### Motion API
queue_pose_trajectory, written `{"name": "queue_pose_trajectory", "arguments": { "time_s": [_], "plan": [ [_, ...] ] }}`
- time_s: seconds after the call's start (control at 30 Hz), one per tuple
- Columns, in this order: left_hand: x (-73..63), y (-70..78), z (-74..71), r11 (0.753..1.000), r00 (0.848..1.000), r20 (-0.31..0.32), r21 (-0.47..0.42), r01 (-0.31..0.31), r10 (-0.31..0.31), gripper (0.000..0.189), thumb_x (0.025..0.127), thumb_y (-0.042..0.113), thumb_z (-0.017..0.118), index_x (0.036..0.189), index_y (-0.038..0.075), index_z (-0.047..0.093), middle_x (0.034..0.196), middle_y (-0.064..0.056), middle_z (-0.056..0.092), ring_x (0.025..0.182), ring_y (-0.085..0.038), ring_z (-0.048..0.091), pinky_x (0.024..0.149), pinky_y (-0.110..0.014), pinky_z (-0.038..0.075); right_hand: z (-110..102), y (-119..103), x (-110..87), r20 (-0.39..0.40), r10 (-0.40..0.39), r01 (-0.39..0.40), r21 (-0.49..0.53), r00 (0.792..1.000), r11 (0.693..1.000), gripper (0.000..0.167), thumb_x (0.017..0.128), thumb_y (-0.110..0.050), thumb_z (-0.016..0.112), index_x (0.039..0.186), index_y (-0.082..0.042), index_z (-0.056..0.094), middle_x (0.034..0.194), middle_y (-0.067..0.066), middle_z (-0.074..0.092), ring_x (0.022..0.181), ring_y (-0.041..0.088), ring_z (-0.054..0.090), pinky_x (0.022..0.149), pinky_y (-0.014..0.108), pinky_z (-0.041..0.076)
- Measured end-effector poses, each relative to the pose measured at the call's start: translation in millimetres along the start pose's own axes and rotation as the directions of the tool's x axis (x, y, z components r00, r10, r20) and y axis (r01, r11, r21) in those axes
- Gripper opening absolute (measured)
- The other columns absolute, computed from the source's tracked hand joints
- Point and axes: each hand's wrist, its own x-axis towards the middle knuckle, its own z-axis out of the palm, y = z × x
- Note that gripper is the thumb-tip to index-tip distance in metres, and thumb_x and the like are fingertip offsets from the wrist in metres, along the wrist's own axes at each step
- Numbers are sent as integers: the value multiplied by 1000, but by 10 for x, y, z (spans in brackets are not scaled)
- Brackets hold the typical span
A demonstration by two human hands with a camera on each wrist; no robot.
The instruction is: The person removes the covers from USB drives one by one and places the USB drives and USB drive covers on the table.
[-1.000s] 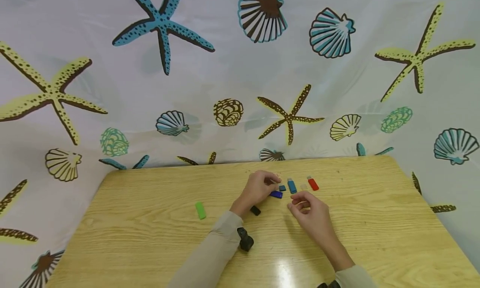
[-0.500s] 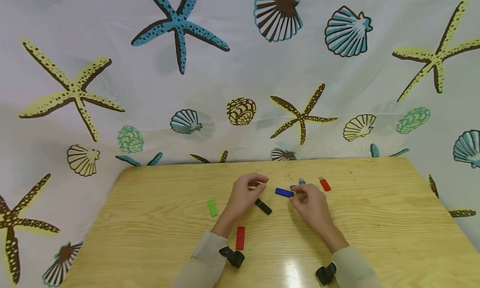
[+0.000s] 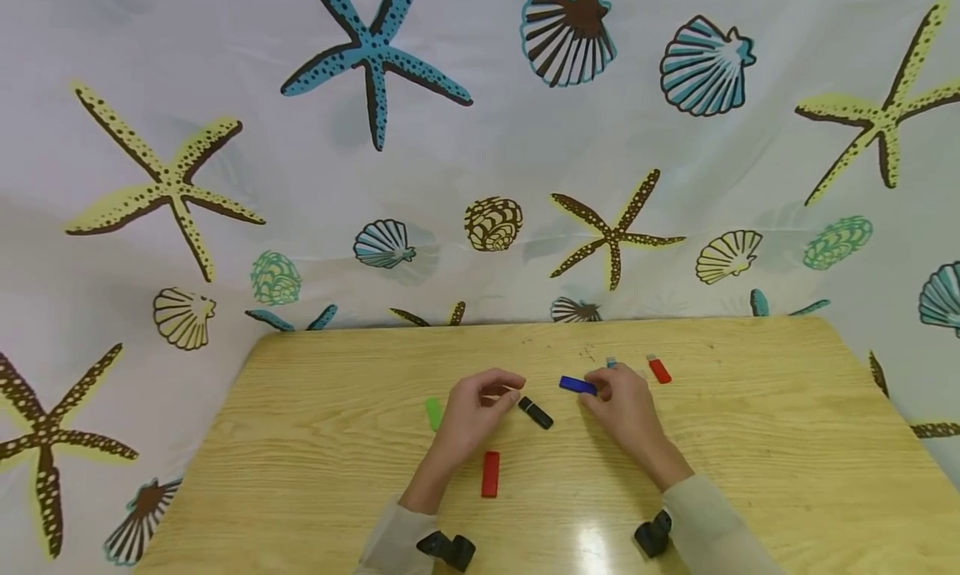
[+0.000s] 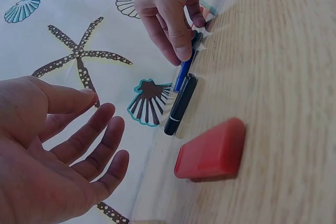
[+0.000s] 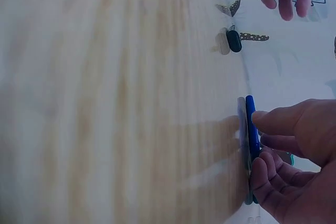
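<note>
My right hand (image 3: 626, 404) pinches the right end of a blue USB stick (image 3: 576, 385) lying on the wooden table; in the right wrist view its thumb and fingers lie along the blue stick (image 5: 252, 121). Curved but relaxed, my left hand (image 3: 474, 417) holds nothing and hovers just left of a black USB stick (image 3: 536, 413) with a silver band. Closer to me lies a plain red block-shaped piece (image 3: 491, 475), its rounded ends clear in the left wrist view. Part of a green piece (image 3: 433, 414) shows behind my left hand.
Beyond my right hand, a red USB stick (image 3: 659, 370) with a silver plug lies on the table (image 3: 337, 475). A lighter blue USB stick (image 3: 611, 362) is mostly hidden by that hand. A patterned cloth (image 3: 435, 167) hangs behind the table's far edge.
My left hand has drawn back left and nearer, away from the blue stick, uncovering the black stick and the near red piece. My right hand has moved onto the blue stick. The head view has turned left.
</note>
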Motion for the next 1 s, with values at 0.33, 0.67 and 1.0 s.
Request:
{"name": "queue_pose_trajectory", "arguments": {
  "time_s": [0.33, 0.67, 1.0],
  "plan": [
    [-76, -44, -15, 999, 1000, -25, -33, 7, -8, 15, 99, 7, 69, 112, 12, 76, 111, -5, 74, 102, -22, 69, 91, -49, 58, -11, 0, -27, 40, 3, -3, -6, 999, 1000, 14, 85, -7, 84, 96, -2, 78, 90, 7, 68, 77, 18, 61, 69, 34, 56],
    [-131, -26, -27, 997, 1000, -22, -83, 4, -6, 15, 99, 8, 70, 113, 11, 76, 110, -2, 73, 102, -20, 69, 91, -41, 58, -6, -55, -78, 98, 28, -28, -4, 995, 1000, 12, 84, -8, 84, 93, -5, 76, 85, 3, 72, 73, 13, 63, 68, 33, 58],
    [-191, 181, 4, 979, 996, 40, -191, -76, 85, 21, 97, 10, 73, 118, 8, 74, 116, -9, 72, 105, -25, 69, 92, -40, 58, -246, -233, -297, 72, -12, 3, 127, 997, 992, 15, 84, -8, 83, 96, -8, 75, 88, 0, 70, 79, 14, 64, 67, 27, 58]
  ]
}}
